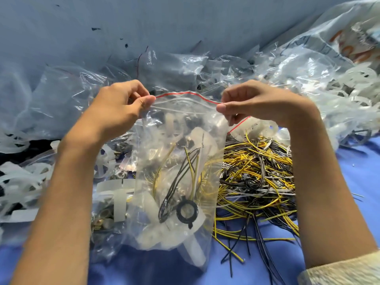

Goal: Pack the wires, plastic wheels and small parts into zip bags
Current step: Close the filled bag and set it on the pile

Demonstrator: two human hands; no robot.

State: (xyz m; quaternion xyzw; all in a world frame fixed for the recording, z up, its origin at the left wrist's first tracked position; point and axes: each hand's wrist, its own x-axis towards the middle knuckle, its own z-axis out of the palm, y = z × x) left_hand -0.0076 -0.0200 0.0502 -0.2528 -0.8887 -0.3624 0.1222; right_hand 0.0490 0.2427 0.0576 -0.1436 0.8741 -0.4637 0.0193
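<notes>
A clear zip bag (176,140) with a red strip along its mouth hangs upright in the middle of the view. Inside it lie yellow and black wires, a black ring-shaped part (187,210) and white plastic pieces. My left hand (121,105) pinches the bag's top left corner between thumb and fingers. My right hand (253,101) pinches the top right corner the same way. A loose pile of yellow, black and grey wires (257,177) lies on the blue cloth to the right of the bag.
Translucent plastic wheels (107,161) and bags of small metal parts (102,219) lie to the left. Empty clear bags (181,66) are heaped behind. A large sack of white plastic wheels (339,64) sits at the far right. Blue cloth (359,173) covers the surface.
</notes>
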